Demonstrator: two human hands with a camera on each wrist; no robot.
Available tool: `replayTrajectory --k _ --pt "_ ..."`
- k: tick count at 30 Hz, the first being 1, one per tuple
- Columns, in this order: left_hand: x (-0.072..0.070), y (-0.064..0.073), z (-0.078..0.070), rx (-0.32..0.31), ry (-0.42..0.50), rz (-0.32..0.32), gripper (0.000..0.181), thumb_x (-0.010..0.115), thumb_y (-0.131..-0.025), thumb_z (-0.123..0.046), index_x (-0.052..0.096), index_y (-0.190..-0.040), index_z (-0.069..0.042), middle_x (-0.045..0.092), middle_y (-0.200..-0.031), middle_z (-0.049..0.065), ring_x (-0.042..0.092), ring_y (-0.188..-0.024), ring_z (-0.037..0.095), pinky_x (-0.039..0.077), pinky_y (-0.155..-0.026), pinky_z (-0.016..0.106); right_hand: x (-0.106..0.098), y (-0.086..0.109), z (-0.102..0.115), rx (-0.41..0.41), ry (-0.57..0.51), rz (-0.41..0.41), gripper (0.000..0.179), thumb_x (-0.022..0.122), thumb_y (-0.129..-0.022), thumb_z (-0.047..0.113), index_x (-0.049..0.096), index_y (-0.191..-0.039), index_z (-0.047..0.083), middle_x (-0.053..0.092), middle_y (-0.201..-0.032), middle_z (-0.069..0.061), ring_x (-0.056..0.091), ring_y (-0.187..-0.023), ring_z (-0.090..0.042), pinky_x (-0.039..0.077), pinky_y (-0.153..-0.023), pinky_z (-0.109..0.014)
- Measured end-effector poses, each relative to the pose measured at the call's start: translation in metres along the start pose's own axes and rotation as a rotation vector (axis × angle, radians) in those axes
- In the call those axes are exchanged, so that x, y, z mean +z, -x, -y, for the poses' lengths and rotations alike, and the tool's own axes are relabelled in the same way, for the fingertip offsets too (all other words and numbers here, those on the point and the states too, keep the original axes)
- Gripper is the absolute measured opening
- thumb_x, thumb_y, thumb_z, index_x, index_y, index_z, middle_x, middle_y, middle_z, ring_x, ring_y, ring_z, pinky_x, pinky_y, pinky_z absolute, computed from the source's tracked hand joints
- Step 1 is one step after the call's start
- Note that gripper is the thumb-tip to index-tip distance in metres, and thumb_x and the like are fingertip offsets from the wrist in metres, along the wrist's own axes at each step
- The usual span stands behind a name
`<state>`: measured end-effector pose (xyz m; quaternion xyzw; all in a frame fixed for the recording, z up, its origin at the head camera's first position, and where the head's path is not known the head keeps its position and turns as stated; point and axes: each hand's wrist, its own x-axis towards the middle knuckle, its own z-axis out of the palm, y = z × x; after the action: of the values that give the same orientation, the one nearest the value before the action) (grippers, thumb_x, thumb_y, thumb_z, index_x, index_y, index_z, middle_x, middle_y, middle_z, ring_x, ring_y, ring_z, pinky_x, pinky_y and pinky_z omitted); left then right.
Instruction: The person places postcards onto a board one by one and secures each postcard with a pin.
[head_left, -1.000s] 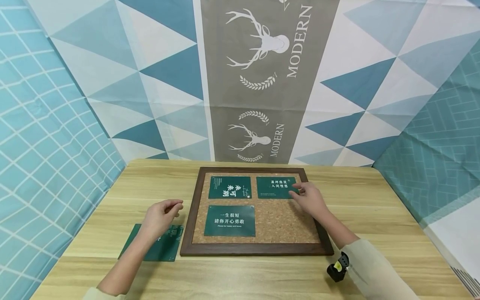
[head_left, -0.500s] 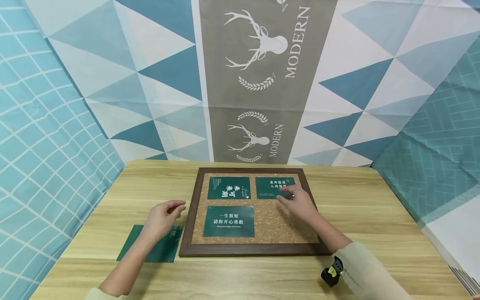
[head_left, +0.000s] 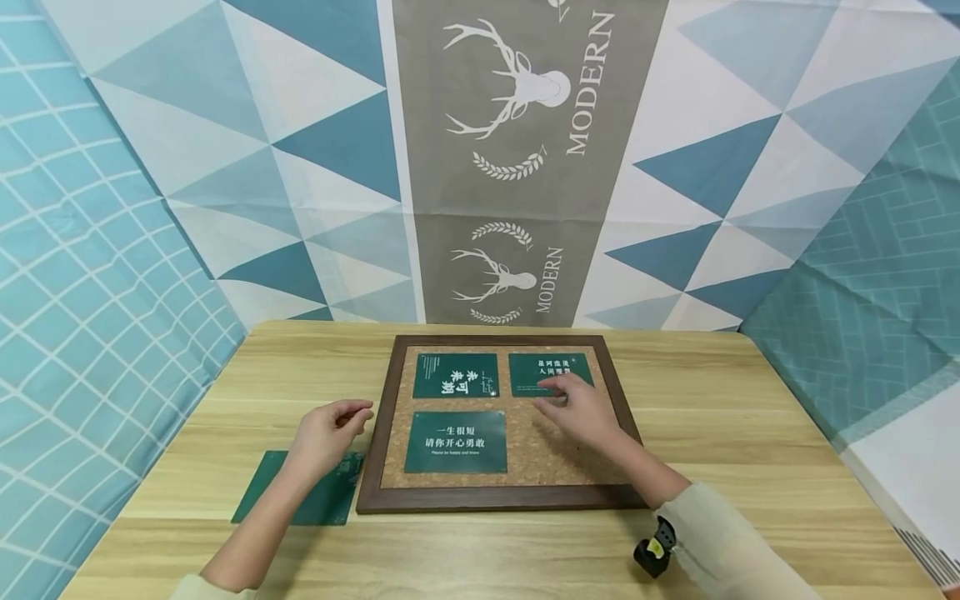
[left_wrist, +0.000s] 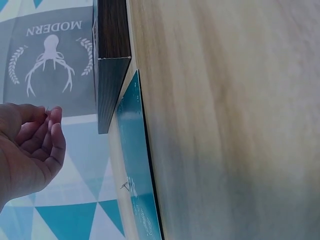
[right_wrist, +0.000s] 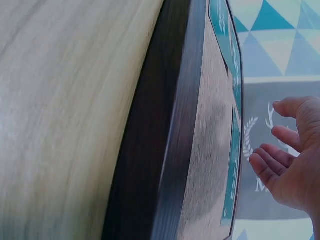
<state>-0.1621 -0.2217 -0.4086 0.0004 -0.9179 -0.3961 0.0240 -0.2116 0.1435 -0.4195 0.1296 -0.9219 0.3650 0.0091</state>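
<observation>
My left hand [head_left: 324, 437] hovers left of a brown-framed cork board [head_left: 495, 500]. Its thumb and forefinger pinch something tiny; in the left wrist view a thin pin point [left_wrist: 47, 108] shows between the fingertips. Under that forearm lies a loose dark green card [head_left: 330, 500]. Three green cards with white lettering lie on the cork: one at top left [head_left: 435, 383], one at top right [head_left: 525, 368], one at lower left [head_left: 456, 457]. Over the top right card's lower edge hangs my right hand [head_left: 587, 415], thumb and fingers apart, holding nothing visible.
The board lies flat on a wood-grain table [head_left: 750, 417]. A patterned cloth backdrop [head_left: 510, 208] rises behind it, with blue tiled cloth [head_left: 90, 292] at the left. A black strap device [head_left: 654, 550] sits at my right wrist.
My right hand has moved left from the top right card's right corner to its lower left part. The left hand has barely moved and keeps its pinch.
</observation>
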Motion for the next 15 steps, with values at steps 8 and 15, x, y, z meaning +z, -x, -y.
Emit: replayTrajectory --k 8,15 --pt "0.001 0.001 -0.003 0.014 0.013 0.004 0.031 0.053 -0.096 -0.02 0.062 -0.119 -0.002 0.067 -0.108 0.017 0.066 -0.088 0.024 0.055 -0.069 0.031 0.008 0.001 0.015 0.015 -0.007 0.051 0.036 0.064 -0.089 0.027 0.062 -0.121 0.01 0.058 -0.116 -0.01 0.059 -0.094 -0.021 0.051 -0.072 -0.033" --pt "0.004 0.001 -0.006 0.021 0.015 0.009 0.03 0.053 -0.096 -0.019 0.063 -0.118 -0.002 0.067 -0.107 0.016 0.065 -0.089 0.024 0.054 -0.069 0.029 0.015 0.003 0.025 -0.023 0.001 0.067 0.034 0.065 -0.088 0.025 0.063 -0.119 0.01 0.058 -0.114 -0.007 0.058 -0.096 -0.022 0.051 -0.074 -0.033"
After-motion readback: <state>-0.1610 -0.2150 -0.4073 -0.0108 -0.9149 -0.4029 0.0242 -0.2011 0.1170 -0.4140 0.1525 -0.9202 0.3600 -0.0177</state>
